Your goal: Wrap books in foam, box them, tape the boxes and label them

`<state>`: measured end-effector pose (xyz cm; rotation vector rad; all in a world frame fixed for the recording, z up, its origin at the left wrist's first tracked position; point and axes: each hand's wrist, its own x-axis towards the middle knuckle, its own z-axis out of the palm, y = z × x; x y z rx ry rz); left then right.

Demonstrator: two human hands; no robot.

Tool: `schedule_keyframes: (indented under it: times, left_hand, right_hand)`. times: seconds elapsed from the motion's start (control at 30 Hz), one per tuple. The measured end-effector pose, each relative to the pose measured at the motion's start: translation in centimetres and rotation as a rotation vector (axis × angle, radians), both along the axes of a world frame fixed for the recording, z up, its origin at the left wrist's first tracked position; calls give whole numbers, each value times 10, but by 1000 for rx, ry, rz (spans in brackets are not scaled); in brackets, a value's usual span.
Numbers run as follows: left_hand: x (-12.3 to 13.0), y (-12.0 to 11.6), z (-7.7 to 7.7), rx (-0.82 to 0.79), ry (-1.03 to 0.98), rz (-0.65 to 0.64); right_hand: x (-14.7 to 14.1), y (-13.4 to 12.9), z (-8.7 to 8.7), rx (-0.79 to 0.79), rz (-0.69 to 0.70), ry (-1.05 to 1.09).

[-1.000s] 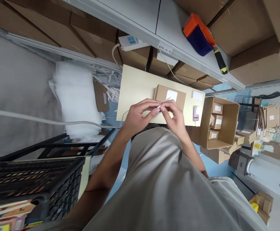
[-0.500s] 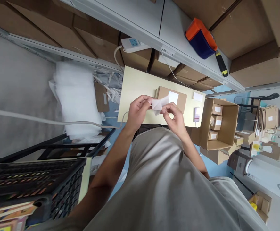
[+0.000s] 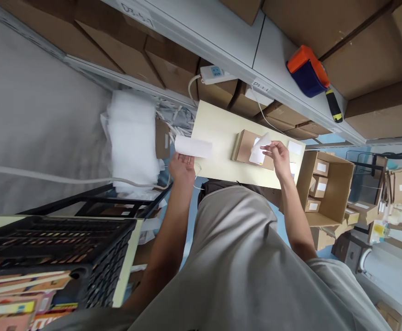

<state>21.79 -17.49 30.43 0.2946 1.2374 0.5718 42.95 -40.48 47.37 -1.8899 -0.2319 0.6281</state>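
The left hand [image 3: 183, 167] has its fingers at the near edge of a long, thin white paper sheet [image 3: 194, 147], by the left end of the pale yellow table [image 3: 220, 133]. I cannot tell if that hand grips the sheet. The right hand [image 3: 278, 157] pinches a small, thin white paper slip [image 3: 262, 142] between its fingertips. The slip is over a flat brown cardboard box [image 3: 244, 148] on the table. Just right of the table is a big open brown cardboard box [image 3: 338, 184], with small boxes inside. An orange and dark blue plastic holder [image 3: 307, 71] sits on the grey shelf [image 3: 273, 57].
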Motion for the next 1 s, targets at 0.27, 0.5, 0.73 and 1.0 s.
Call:
schedule_keyframes:
  times: [0.27, 0.5, 0.73, 1.0]
  left_hand:
    - [-19, -19, 29, -29, 100, 151]
    - [-20, -42, 65, 3, -18, 159]
    - [-21, -52, 75, 177, -122, 24]
    - [19, -76, 84, 246, -228, -225]
  right_hand:
    - [-10, 152, -64, -1, 416, 94]
    - [-16, 298, -104, -247, 662, -187]
    - [-5, 229, -89, -342, 712, -324]
    - [-13, 42, -51, -179, 490, -32]
